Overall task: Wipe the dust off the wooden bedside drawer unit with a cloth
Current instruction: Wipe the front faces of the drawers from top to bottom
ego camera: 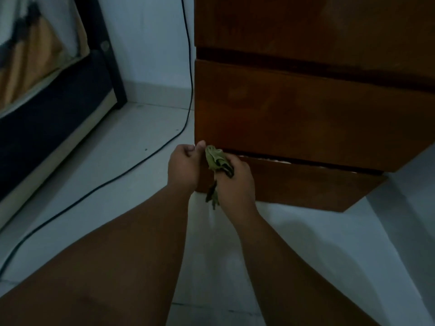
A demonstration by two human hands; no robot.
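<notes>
Head view: right hand grips cloth at drawer unit corner, left hand curled.

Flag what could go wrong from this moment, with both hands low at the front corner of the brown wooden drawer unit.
1. The bottom drawer stands slightly open; the left hand at its corner could get pinched if it shuts.
2. The bunched green cloth in the right hand offers little flat surface, so the brown wooden drawer unit may keep dust.
3. The black cable on the floor could snag an arm.
</notes>
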